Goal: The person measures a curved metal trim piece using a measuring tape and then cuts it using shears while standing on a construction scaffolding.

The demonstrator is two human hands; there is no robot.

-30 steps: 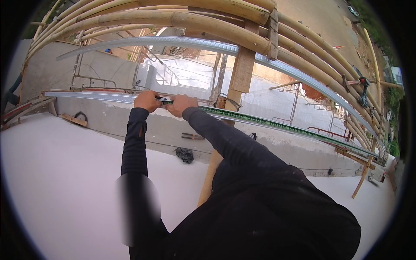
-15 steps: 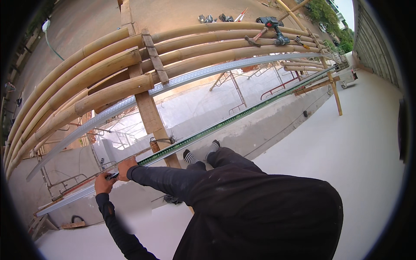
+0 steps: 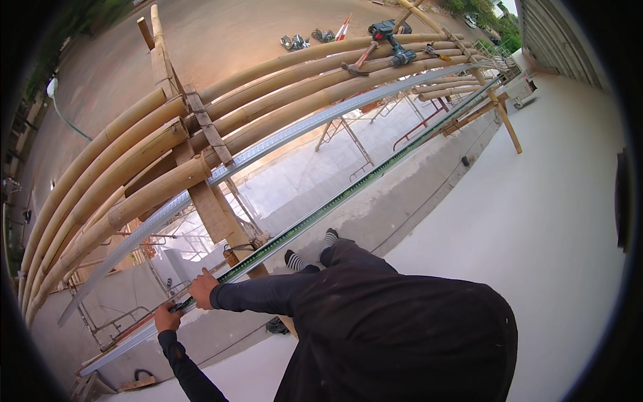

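Note:
A long green strip with a row of small holes or dots lies along a pale metal channel, running from far right to near left. Over the near part of the strip rests my right hand, its fingers closed round it and one finger sticking up. Just left of it, my left hand grips a small dark object at the strip's near end; its kind is not clear. Both hands are close together, above the concrete ledge.
Bent bamboo poles cross ahead, tied to upright wood. On them lie a cordless drill, a hammer and a small yellow-handled tool. A curved metal channel runs below. Beyond the ledge is a drop with scaffolding.
The whole view has shifted, so the poles and tools sit further left. Both hands stay at the strip's near end, and a finger of the right hand now sticks up.

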